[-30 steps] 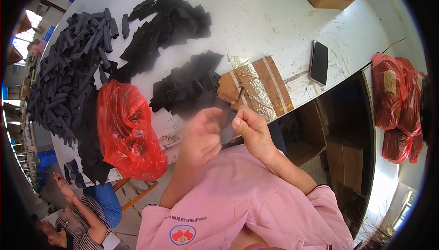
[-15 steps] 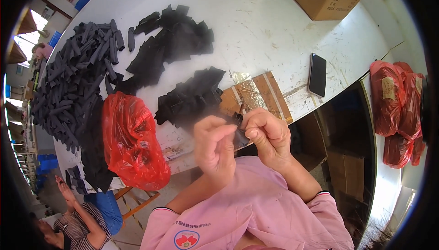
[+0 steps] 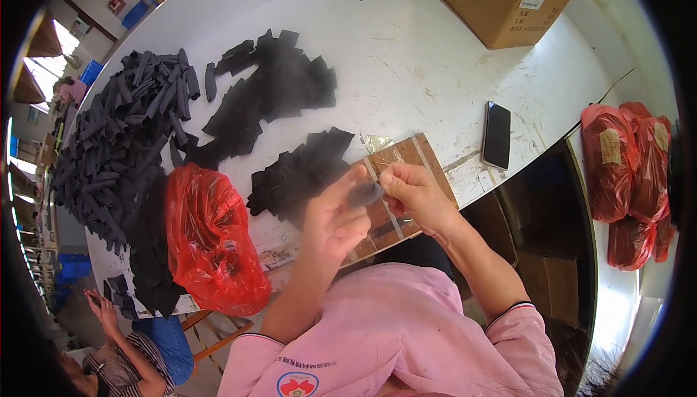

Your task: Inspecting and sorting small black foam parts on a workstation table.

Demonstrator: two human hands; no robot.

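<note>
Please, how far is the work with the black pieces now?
Seemingly done: a large heap of rolled black pieces lies at the table's left. In hand: the left hand and right hand pinch one small black piece between them over a cardboard pad. Left: two piles of flat black pieces and lie still flat on the white table.

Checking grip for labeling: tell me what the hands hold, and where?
Both hands pinch one small dark piece, left hand at its left end, right at its right end.
</note>
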